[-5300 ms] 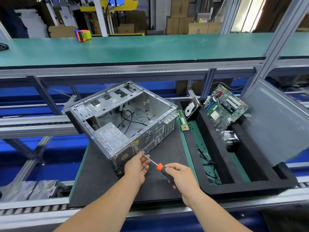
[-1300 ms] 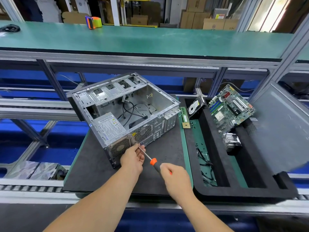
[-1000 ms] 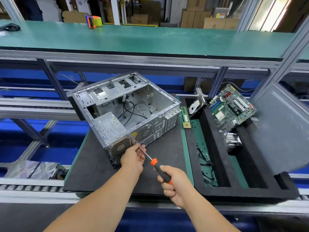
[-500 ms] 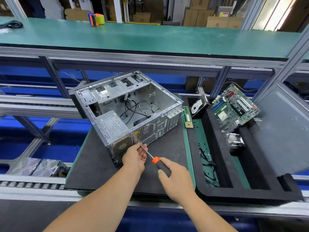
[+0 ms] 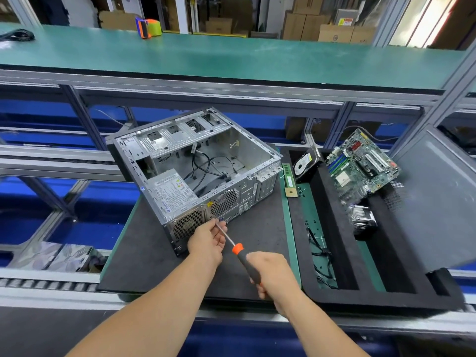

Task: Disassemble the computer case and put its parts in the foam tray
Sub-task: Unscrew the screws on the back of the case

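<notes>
Looking down through the head camera, I see the computer case (image 5: 195, 173) lying on its side on a flat black foam mat (image 5: 144, 256) on the bench, its open side up. It is a box of bare grey sheet metal with punched slots along the far edge; inside sit loose black cables (image 5: 206, 166) and a boxy silver power supply (image 5: 173, 193) with a white label. The near face carries two round mesh fan grilles.

My left hand (image 5: 207, 243) rests against that near face, its fingers (image 5: 221, 228) curled round the thin steel shaft of a screwdriver (image 5: 238, 252) close to the tip. My right hand (image 5: 273, 274) grips the black handle with its orange collar, fingers wrapped tight. The tip meets the case's rear panel below the grilles; I cannot make out the screw itself.

Just right of the mat lies the foam tray (image 5: 342, 296), thick black foam cut into long rectangular slots with green showing at the bottom. A narrow green memory stick (image 5: 289, 179) lies along its left edge. A hard drive (image 5: 305, 163) leans in the far corner, a green circuit board (image 5: 360, 166) stands tilted beside it, and a finned metal cooler (image 5: 362, 219) sits below that. A smooth grey side panel (image 5: 438, 202) leans at the tray's right end.
</notes>
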